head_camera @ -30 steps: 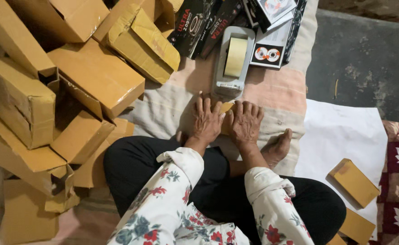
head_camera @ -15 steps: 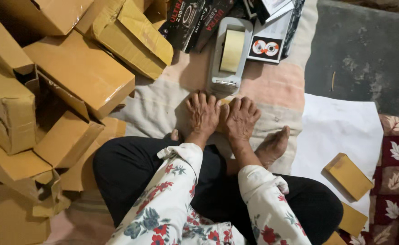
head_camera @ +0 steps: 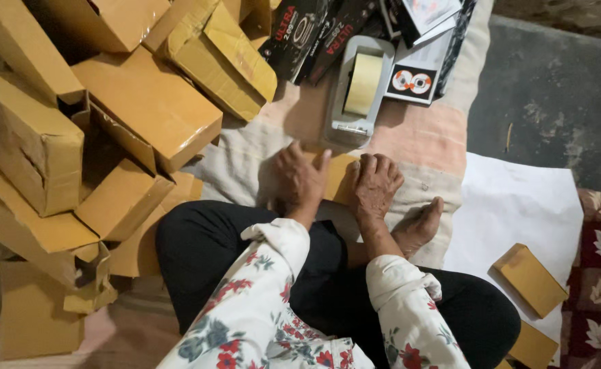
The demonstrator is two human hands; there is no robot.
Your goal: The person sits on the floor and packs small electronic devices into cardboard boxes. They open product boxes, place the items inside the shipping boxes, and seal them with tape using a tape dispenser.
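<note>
A heap of taped cardboard boxes crowds the whole left side, so free room lies to the right, over the white sheet. The tape dispenser sits just beyond the hands. The small tan parcel lies on the blanket before the crossed legs, largely hidden. The left hand and right hand rest flat on it, fingers spread, gripping nothing; pressing evenly toward its edges would likely smooth it best.
</note>
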